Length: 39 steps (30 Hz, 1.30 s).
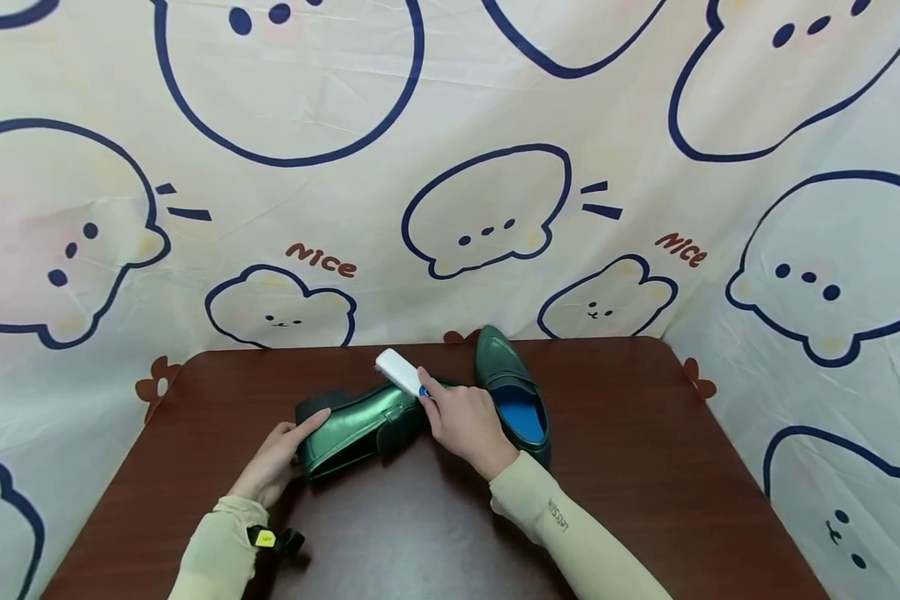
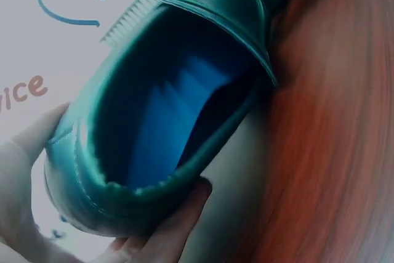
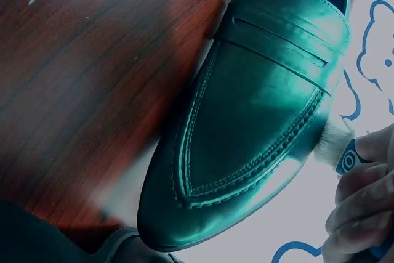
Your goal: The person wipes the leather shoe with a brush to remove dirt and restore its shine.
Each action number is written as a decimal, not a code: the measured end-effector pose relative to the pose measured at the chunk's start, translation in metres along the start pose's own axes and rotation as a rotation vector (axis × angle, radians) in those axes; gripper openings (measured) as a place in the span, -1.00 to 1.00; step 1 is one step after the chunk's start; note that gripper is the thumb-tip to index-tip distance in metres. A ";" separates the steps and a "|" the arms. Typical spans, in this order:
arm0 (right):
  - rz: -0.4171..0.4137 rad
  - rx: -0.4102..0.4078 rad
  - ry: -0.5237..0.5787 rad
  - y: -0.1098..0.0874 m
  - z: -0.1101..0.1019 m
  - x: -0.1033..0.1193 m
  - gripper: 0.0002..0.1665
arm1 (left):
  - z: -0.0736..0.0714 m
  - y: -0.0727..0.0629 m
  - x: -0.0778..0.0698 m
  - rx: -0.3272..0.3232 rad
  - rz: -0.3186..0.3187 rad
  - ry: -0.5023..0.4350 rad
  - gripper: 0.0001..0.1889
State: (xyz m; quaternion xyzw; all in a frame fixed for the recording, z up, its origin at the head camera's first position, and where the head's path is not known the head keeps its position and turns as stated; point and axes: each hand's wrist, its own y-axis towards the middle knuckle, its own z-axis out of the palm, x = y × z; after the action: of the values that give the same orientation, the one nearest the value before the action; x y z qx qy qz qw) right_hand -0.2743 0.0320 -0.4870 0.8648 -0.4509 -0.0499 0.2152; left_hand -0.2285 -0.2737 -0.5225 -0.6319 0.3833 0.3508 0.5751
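Note:
A shiny green loafer [image 1: 356, 425] is tipped on its side over the table, its opening facing the person. My left hand [image 1: 276, 460] grips it by the heel; in the left wrist view the thumb and fingers stand on either side of the heel [image 2: 77, 180], and a blue insole [image 2: 166, 121] shows inside. My right hand [image 1: 467, 423] holds a white-backed brush [image 1: 399, 372] by its blue handle. In the right wrist view the pale bristles [image 3: 334, 143] meet the loafer's side [image 3: 311, 146], near the stitched upper. My right hand hides the toe in the head view.
The matching green loafer [image 1: 501, 358] stands upright just right of the held one, toe toward the back, blue insole showing. Both are at a dark brown table [image 1: 607, 467]. A cloth with bear drawings [image 1: 487, 108] hangs behind and at both sides.

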 end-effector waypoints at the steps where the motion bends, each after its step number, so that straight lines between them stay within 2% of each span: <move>1: 0.002 -0.003 -0.004 -0.001 0.000 0.000 -0.47 | 0.001 0.001 0.001 0.008 -0.014 -0.017 -0.30; 4: 0.000 -0.015 -0.007 -0.001 -0.001 -0.001 -0.47 | 0.005 0.002 0.003 0.046 -0.037 -0.060 -0.26; 8: -0.014 -0.019 0.001 0.001 -0.001 -0.001 -0.47 | 0.007 0.002 0.001 0.098 -0.008 -0.106 -0.27; 11: -0.014 -0.013 0.010 0.005 -0.003 -0.002 -0.47 | 0.011 0.004 -0.001 0.110 0.012 -0.153 -0.30; 15: 0.003 -0.007 0.044 0.009 -0.008 -0.003 -0.46 | 0.017 0.011 -0.003 0.058 0.052 -0.217 -0.31; 19: 0.007 -0.003 0.079 0.014 -0.010 -0.002 -0.46 | 0.019 0.020 -0.003 -0.027 0.113 -0.191 -0.17; 21: 0.001 0.004 0.090 0.015 -0.009 0.002 -0.46 | 0.018 0.026 0.000 -0.025 0.139 -0.199 -0.11; 25: -0.027 0.057 0.085 0.015 0.000 0.015 -0.46 | 0.014 0.034 0.012 0.047 0.168 -0.230 -0.13; 29: -0.052 0.082 0.062 0.014 0.009 0.032 -0.46 | 0.006 0.035 0.027 0.136 0.250 -0.270 -0.27; 32: -0.078 0.052 0.046 0.011 0.016 0.048 -0.46 | 0.000 0.035 0.034 0.224 0.341 -0.341 -0.43; 34: -0.114 0.023 0.025 0.008 0.020 0.061 -0.46 | -0.002 0.034 0.038 0.277 0.379 -0.377 -0.53; 36: -0.159 -0.011 -0.006 0.005 0.026 0.073 -0.47 | -0.003 0.035 0.040 0.302 0.404 -0.396 -0.58; 39: -0.188 -0.060 -0.045 0.001 0.035 0.092 -0.48 | -0.004 0.036 0.043 0.304 0.415 -0.394 -0.56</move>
State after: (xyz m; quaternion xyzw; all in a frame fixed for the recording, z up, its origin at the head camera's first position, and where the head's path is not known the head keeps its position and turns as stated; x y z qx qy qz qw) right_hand -0.2309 -0.0535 -0.5081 0.8951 -0.3708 -0.1025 0.2252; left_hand -0.2406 -0.2825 -0.5767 -0.3668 0.4333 0.5150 0.6422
